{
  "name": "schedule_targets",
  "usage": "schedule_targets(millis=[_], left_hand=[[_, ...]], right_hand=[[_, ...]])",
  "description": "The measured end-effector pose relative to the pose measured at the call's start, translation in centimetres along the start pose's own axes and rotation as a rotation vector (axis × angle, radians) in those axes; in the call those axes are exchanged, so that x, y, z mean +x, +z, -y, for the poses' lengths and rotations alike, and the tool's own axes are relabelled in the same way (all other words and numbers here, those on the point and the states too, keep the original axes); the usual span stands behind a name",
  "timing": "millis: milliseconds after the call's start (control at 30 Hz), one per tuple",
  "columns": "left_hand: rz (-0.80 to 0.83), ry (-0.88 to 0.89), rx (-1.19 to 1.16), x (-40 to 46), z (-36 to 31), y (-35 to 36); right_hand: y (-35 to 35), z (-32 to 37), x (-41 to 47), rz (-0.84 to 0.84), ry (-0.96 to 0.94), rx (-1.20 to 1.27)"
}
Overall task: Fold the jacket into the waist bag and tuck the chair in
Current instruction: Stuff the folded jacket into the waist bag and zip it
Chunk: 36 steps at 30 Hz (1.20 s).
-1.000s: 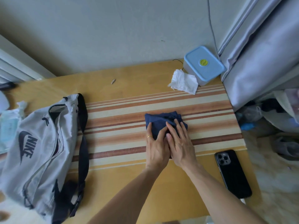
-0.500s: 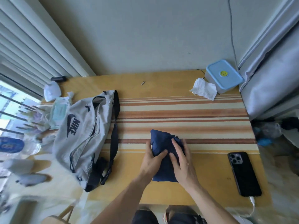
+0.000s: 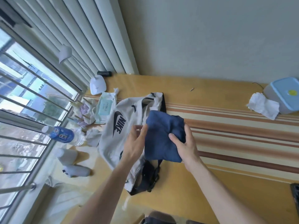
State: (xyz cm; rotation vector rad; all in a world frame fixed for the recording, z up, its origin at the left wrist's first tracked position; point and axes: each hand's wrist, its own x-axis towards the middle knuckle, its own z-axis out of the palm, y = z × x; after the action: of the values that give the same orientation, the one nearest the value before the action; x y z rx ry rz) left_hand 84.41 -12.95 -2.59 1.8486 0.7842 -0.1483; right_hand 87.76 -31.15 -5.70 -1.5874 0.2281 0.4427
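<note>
Both bare forearms reached up from the bottom edge and met over the middle of the table (image 3: pixel 186 196). The right hand (image 3: pixel 186 143) was curled around the right side of the folded navy jacket (image 3: pixel 163 135), thumb pressed on its top face and fingers wrapped round its edge, so it gripped the bundle firmly. The left hand (image 3: pixel 135 143) was at the bundle's left edge, palm turned toward it, fingers spread loosely and half open; its fingertips touched the cloth, though whether it truly gripped could not be told. The jacket was a compact square packet, raised above the table and held partly over the right side of the grey bag (image 3: pixel 119 126).

The bag lay flat on the table just beyond and left of the hands, its logo facing up, its dark strap (image 3: pixel 152 175) trailing toward the near edge below the jacket. Its top opening near the far end looked unzipped.

To the right, a striped mat (image 3: pixel 242 135) covered the table. Farther off sat a crumpled tissue (image 3: pixel 263 107) beside a blue-lidded box (image 3: pixel 284 96). To the left, near the window, stood a water bottle (image 3: pixel 64 135), a wipes pack (image 3: pixel 106 107) and a white lamp (image 3: pixel 97 85).
</note>
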Motion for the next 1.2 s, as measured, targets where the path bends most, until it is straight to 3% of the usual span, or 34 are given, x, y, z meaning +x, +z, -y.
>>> schedule_targets(millis=[100,167,233,400,733,833,1033,1200], left_hand=[[-0.152,0.183,0.559,3.2,4.0,-3.9],[-0.028,0.157,0.798,4.6,6.6,-5.7],[0.109,0.121,0.875,5.4,8.6,-6.7],[0.218,0.158,0.842,6.7,10.4,-7.6],[0.24,0.064,0.554,6.9,8.5,-9.2],[0.146,0.08,0.454,5.6,8.0,-9.8],[-0.256,0.222,0.287,2.1,8.5,-10.2],[-0.288,0.324,0.256,0.7,9.1,-10.1]], right_hand=[[3.5,-0.7,2.4,-0.123,-0.048,-0.188],[5.4,-1.4,3.9,-0.154,-0.034,-0.285],[6.9,-2.2,4.8,-0.155,-0.052,-0.358],[9.2,-3.4,5.2,-0.173,-0.055,-0.565],[10.3,-3.1,5.1,-0.286,-0.006,-0.528],[10.7,-2.7,5.2,-0.333,0.005,-0.448],[12.7,-2.6,6.0,-0.439,0.041,-0.279],[16.8,-1.8,7.6,-0.412,0.012,-0.233]])
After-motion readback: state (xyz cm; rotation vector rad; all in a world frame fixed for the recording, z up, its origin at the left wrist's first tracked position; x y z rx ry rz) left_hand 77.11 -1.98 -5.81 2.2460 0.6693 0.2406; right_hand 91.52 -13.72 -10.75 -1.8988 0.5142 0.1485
